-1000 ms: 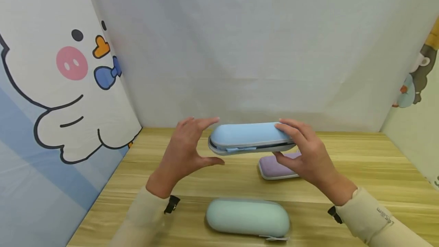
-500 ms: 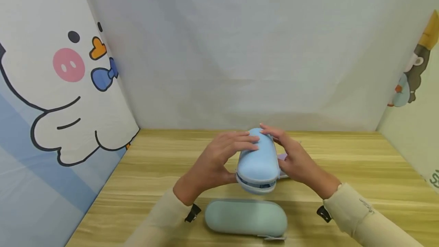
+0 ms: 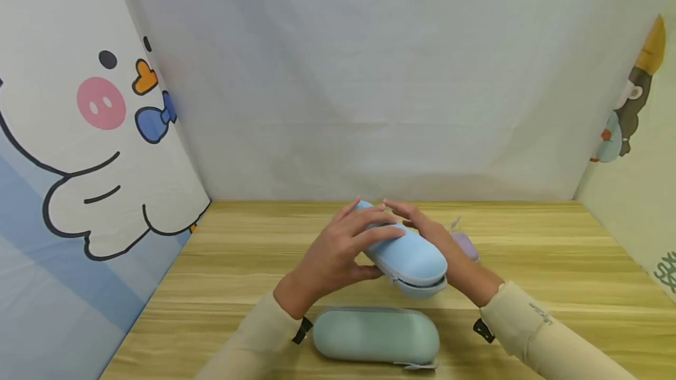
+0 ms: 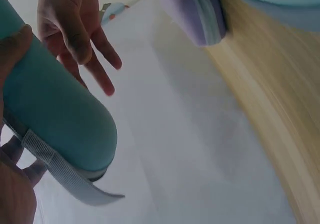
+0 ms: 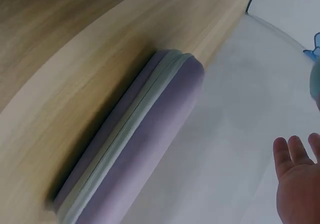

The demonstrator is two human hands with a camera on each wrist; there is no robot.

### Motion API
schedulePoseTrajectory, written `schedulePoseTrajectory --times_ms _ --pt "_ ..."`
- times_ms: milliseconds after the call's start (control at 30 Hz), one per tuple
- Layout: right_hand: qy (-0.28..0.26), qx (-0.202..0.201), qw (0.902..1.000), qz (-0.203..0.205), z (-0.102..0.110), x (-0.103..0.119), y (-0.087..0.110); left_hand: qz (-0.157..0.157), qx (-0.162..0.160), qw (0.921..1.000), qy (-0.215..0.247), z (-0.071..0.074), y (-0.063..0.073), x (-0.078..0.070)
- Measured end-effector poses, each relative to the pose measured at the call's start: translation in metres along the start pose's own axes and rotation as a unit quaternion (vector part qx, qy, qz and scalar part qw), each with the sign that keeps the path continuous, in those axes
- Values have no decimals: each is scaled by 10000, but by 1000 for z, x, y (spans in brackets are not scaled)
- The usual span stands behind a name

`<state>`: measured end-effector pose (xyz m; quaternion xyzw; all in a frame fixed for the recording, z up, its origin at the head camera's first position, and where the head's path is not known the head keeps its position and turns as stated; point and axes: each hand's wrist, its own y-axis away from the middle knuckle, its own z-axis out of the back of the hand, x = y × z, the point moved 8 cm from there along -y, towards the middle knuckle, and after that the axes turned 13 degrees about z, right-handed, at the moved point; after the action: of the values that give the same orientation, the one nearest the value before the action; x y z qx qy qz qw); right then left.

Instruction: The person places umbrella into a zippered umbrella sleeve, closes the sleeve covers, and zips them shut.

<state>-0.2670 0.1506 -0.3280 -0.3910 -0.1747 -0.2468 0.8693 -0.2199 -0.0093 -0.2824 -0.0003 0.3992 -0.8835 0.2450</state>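
A light blue zippered hard-shell case (image 3: 414, 254) is held in the air over the table, tilted, its near end pointing to the lower right. At that end a dark gap shows between lid and base. My left hand (image 3: 343, 245) grips the case from the left, fingers over the lid and thumb underneath. My right hand (image 3: 430, 230) is behind its right side, partly hidden by it. In the left wrist view the right hand's fingers (image 4: 102, 51) stretch loosely beside the case, and a fabric tab (image 4: 65, 171) hangs from its edge.
A pale green case (image 3: 376, 335) lies on the wooden table (image 3: 237, 274) near the front, below the hands. A purple case (image 5: 145, 134) lies farther back, mostly hidden by my right arm in the head view. A white backdrop (image 3: 338, 104) stands behind the table.
The blue case has turned from lying crosswise to pointing toward me and then to the lower right. My left hand has taken hold of it; my right hand has let go.
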Motion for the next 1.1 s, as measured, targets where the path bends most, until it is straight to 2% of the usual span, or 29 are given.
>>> schedulePoseTrajectory --times_ms 100,200,267,367,433,500,567,633,767,900,967,1000,1100 --pt "20 -340 9990 -304 10 -4 4 359 -58 9985 -401 1 1 12" --pt "-111 -1071 9930 -485 27 -4 8 731 -89 9936 -857 3 3 26" --pt "-286 -1662 9845 -484 38 1 9 914 -108 9884 -1204 5 4 34" --pt "-495 -2323 9714 -49 47 19 7 1088 -151 9796 -1685 8 6 42" --pt "-349 -2503 9659 559 47 37 3 1158 -208 9737 -1952 9 6 46" --pt "114 -2426 9628 1182 41 53 -1 1217 -271 9681 -2172 9 5 48" --pt "690 -2186 9573 1760 31 66 -5 1271 -326 9631 -2350 8 5 49" --pt "1420 -1884 9468 2191 19 73 -8 1303 -370 9587 -2500 6 4 49" --pt "2395 -1442 9221 2676 1 76 -11 1280 -399 9525 -2735 2 4 46" --pt "2768 -1254 9070 2916 -4 76 -10 1310 -377 9475 -2894 0 4 45" --pt "2783 -1246 9085 2857 -2 75 -10 1363 -369 9447 -2959 -1 5 46" --pt "2709 -1273 9140 2738 -1 73 -10 1389 -361 9439 -2974 -1 4 46" --pt "2202 -1573 9411 2029 4 64 -13 1422 -288 9444 -2950 -5 4 47"
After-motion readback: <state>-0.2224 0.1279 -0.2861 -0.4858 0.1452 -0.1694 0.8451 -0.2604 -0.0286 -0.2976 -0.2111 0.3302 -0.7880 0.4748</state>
